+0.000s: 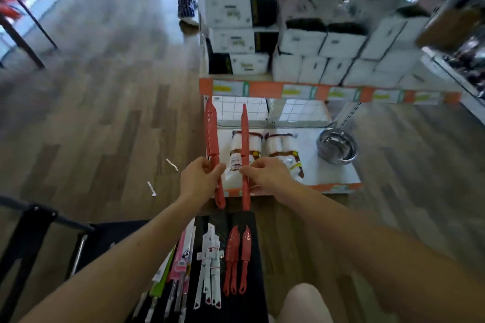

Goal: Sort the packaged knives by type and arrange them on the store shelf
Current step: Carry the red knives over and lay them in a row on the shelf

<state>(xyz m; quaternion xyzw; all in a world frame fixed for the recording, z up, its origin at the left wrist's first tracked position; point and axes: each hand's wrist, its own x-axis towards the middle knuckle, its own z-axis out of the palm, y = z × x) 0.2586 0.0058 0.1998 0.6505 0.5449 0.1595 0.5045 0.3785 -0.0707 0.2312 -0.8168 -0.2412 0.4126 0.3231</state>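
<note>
Floor scraps (172, 164): two small white strips on the wood-look floor, left of the shelf.
Pink/green packs (176, 265): flat carded knives, fanned at the left of the black mat (236, 304); slim metal-looking handles below.
Left hand (199, 178): closed around the left red knife (212, 136), gripping near where sheath meets handle.
Left red knife: broad perforated plastic sheath, flat face to the viewer, held upright; tip reaches the upper shelf edge.
White knives (210, 265): small cluster on the mat, white sheaths, looped handle ends.
Red pair (237, 257): short sheathed knives side by side on the mat, same perforated plastic.
Right red knife (245, 144): seen edge-on, thin and long, held upright in front of the low shelf (338, 178).
Right hand (267, 173): fingers pinched shut on this knife near mid-length.
Handling, judged: light, stiff, smooth plastic, so possibly slippery; sheaths may slide off, so hold where sheath meets handle.
Rolls (278, 149): white, brown-banded soft packs lying on the low shelf.
Bowl (337, 147): shiny steel, round, on the right of the shelf.
Boxes (301, 42): white cartons stacked on the tier above; blurred.
</note>
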